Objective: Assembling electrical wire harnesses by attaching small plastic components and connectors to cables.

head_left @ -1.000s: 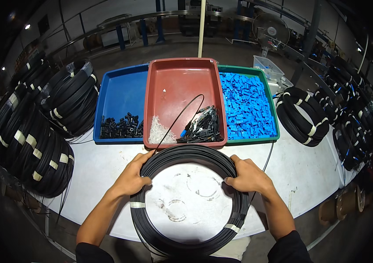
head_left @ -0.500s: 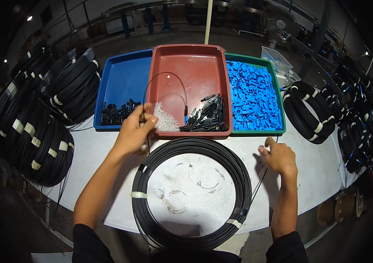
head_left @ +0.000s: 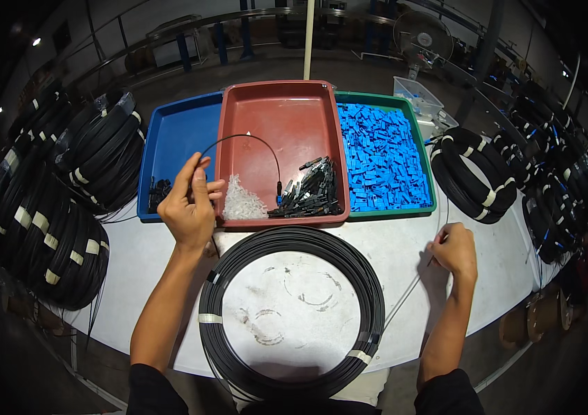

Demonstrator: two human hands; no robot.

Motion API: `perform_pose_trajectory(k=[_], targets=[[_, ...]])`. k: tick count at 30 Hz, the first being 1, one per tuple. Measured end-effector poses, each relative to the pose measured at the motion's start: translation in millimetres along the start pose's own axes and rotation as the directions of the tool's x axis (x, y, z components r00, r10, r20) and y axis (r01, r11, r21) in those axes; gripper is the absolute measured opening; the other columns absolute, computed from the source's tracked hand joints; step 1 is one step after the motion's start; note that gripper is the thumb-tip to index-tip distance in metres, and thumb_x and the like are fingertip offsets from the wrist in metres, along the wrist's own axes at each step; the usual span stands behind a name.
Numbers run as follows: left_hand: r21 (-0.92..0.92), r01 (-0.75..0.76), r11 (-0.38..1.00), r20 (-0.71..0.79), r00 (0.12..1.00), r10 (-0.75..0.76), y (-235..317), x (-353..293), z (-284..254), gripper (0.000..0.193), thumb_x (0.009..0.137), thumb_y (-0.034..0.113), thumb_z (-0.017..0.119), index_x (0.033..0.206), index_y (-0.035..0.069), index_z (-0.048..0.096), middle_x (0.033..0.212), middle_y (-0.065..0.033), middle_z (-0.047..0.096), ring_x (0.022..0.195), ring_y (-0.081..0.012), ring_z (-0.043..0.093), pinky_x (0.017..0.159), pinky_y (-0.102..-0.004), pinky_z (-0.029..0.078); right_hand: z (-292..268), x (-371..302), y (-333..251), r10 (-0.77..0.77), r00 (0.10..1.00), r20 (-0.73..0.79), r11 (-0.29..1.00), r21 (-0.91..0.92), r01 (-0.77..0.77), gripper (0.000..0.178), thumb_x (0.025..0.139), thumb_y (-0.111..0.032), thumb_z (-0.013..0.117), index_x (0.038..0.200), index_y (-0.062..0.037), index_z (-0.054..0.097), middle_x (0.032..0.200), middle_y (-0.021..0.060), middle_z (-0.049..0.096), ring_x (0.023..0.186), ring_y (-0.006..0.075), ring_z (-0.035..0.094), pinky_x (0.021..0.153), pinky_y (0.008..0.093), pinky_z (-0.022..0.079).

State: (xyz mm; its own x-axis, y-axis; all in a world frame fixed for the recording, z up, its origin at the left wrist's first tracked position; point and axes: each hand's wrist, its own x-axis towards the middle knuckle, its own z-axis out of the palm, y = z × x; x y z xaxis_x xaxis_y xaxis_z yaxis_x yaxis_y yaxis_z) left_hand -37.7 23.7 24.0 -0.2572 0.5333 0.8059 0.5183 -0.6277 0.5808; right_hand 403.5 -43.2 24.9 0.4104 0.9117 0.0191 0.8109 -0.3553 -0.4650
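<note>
A large coil of black cable (head_left: 211, 287) lies on the white table in front of me, bound with pale tape. Above its upper left, my left hand (head_left: 190, 204) pinches a loose end of the black cable (head_left: 249, 136) between thumb and fingers. That end arches over the red tray and hangs down to a dark connector with a blue tip (head_left: 279, 194). Right of the coil, the fingers of my right hand (head_left: 456, 250) are closed on another stretch of cable (head_left: 405, 294), which runs out from the coil's lower right and continues up past the hand.
The red tray (head_left: 273, 90) holds clear plastic pieces and black connectors. The blue tray (head_left: 182, 114) has small black parts, the green tray (head_left: 427, 173) blue clips. Taped cable coils (head_left: 41, 228) are stacked at the left; another coil (head_left: 477, 176) lies at the right.
My left hand has turned upward, lifting its cable end in a pinch. My right hand's fingers have closed on the other cable stretch. The whole view has shifted slightly.
</note>
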Motion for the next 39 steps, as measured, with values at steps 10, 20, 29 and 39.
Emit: perform_pose_trajectory(k=[10,20,29,39], targets=[[-0.415,0.106,0.903,0.022,0.994,-0.107,9.3,-4.1,-6.8,0.033,0.107,0.019,0.056,0.129,-0.005,0.061,0.098,-0.017,0.072,0.074,-0.0179,0.074,0.057,-0.0231,0.058,6.7,-15.5,-15.7,0.006,0.98,-0.2,0.643,0.751,0.149,0.036,0.092,0.006,0.062,0.123,-0.0007,0.046,0.084,0.0081,0.062,0.066,0.0177,0.07,0.058,0.0288,0.06],[-0.346,0.61,0.713,0.717,0.662,-0.218,-30.9,-4.1,49.5,0.024,0.109,0.015,0.051,0.114,-0.002,0.067,0.081,-0.0038,0.066,0.086,-0.0174,0.074,0.071,-0.0258,0.056,19.2,-21.4,-71.8,-0.203,0.967,-0.157,-0.139,0.982,0.13,0.031,0.101,-0.002,0.058,0.13,-0.002,0.047,0.098,0.0068,0.061,0.058,0.0067,0.045,0.046,0.0219,0.035],[-0.159,-0.193,0.968,0.817,0.525,0.239,15.1,-28.5,79.9,0.015,0.095,0.01,0.065,0.103,-0.001,0.072,0.101,-0.0141,0.069,0.092,-0.0337,0.068,0.083,-0.0422,0.054,51.4,-10.0,-133.4,-0.418,0.906,0.065,0.296,0.953,0.068,0.015,0.096,-0.01,0.069,0.108,-0.0039,0.063,0.09,0.0026,0.063,0.046,0.0029,0.044,0.039,0.0218,0.031],[-0.005,-0.016,1.0,0.893,0.45,0.012,26.5,-15.5,31.0,0.043,0.094,0.022,0.07,0.128,-0.002,0.062,0.121,-0.0209,0.064,0.11,-0.0368,0.064,0.095,-0.043,0.052,101.2,19.1,-223.3,-0.665,0.727,0.17,0.542,0.78,0.314,0.013,0.094,-0.012,0.072,0.101,-0.0022,0.066,0.078,0.0017,0.064,0.066,0.008,0.058,0.055,0.0253,0.046]])
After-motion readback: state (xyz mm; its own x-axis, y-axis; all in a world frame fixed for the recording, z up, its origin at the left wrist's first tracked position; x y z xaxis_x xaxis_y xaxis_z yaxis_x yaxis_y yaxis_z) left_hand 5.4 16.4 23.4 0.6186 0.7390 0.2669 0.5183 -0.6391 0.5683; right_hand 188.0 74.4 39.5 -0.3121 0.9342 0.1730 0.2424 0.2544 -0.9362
